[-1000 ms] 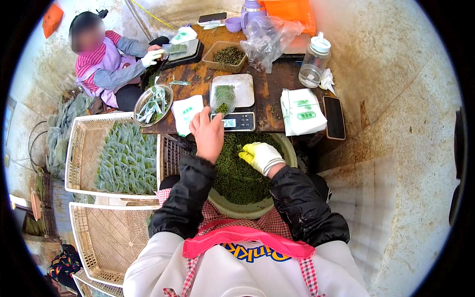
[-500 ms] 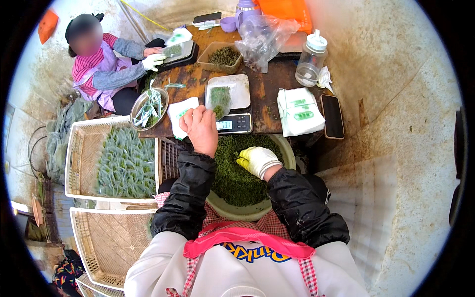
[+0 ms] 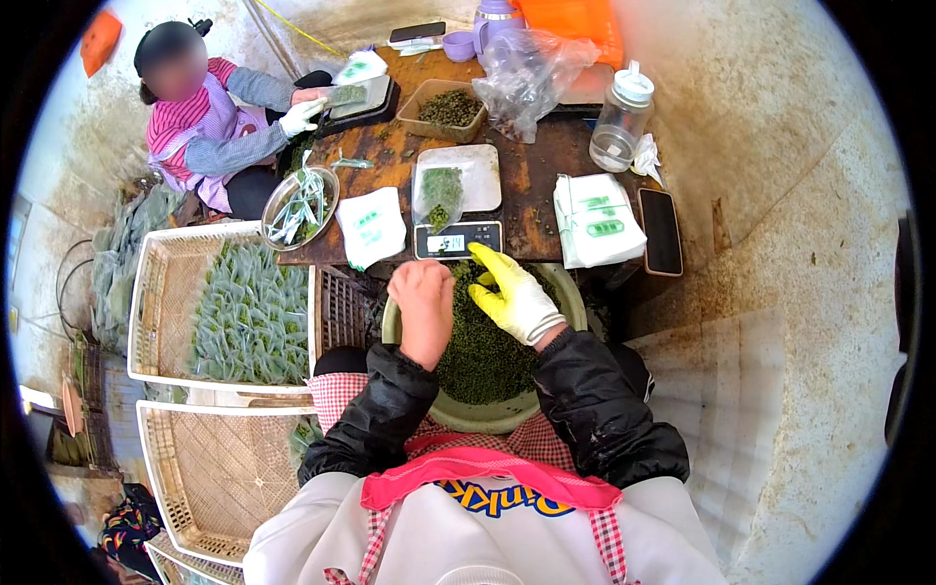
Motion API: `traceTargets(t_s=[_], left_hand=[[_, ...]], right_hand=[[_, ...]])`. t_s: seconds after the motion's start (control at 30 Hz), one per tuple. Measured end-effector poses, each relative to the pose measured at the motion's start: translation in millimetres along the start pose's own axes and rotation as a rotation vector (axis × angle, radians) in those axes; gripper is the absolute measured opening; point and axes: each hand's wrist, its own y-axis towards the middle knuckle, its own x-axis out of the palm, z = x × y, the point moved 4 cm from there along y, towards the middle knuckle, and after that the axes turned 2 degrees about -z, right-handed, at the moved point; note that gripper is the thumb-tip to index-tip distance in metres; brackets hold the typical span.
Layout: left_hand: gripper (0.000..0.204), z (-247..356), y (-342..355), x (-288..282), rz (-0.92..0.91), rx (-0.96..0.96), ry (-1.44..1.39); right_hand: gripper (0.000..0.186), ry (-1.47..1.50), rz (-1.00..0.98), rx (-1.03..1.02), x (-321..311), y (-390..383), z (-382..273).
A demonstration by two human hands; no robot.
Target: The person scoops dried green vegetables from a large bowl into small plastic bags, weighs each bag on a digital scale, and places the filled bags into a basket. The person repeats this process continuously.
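My bare left hand (image 3: 424,304) is over the left rim of a round tub, its fingers curled in; whatever they hold, if anything, is hidden. My right hand (image 3: 514,297), in a white glove with yellow fingers, hovers above the tub with fingers apart, near the scale's front edge. Small dark green buds or leaf bits (image 3: 480,366) fill the pale green tub (image 3: 504,419). A clear bag (image 3: 439,198), partly filled with green bits, lies on the white pan of the digital scale (image 3: 482,180), touched by neither hand.
White printed bags lie in stacks left (image 3: 372,226) and right (image 3: 597,219) of the scale. Beyond are a bowl of ties (image 3: 300,210), a plastic box (image 3: 444,109), a bottle (image 3: 620,122) and a phone (image 3: 661,232). Filled pouches (image 3: 252,317) fill a crate. A co-worker (image 3: 210,127) handles another bag.
My left hand has drawn back from the bag on the scale toward me. My right hand has risen from the green bits toward the scale, its fingers spreading.
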Motion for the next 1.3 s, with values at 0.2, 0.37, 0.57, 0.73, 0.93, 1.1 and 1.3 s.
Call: traceTargets(t_s=[0.2, 0.37, 0.57, 0.73, 0.93, 1.1, 1.3], left_hand=[[0.014, 7.4, -16.1, 7.1, -0.125, 0.018, -0.09], [0.009, -3.3, -28.0, 20.5, -0.285, -0.213, -0.313], [0.01, -2.1, -27.9, 24.8, -0.225, -0.156, -0.309], [0.01, 2.3, -22.3, 24.7, -0.203, -0.114, -0.181], [0.016, -17.4, 33.2, 15.7, 0.013, 0.017, 0.028], [0.014, -31.0, 54.3, 13.6, 0.075, 0.002, -0.019], [0.016, -41.6, 15.5, 22.9, 0.126, -0.03, 0.01]], right_hand=[[0.024, -0.103, -0.068, -0.115, 7.5, -4.8, 1.2], [0.019, -0.353, -0.063, -0.067, 7.6, -6.2, 7.0], [0.016, -0.421, -0.062, 0.018, 3.7, -5.9, 5.9], [0.012, -0.549, 0.022, 0.036, -8.1, -4.9, 1.7], [0.016, -0.372, 0.084, 0.192, -19.5, 1.8, 52.1], [0.016, -0.543, 0.061, 0.207, -32.6, -1.6, -1.7], [0.017, -0.488, 0.113, 0.153, -31.5, -4.3, 5.9]])
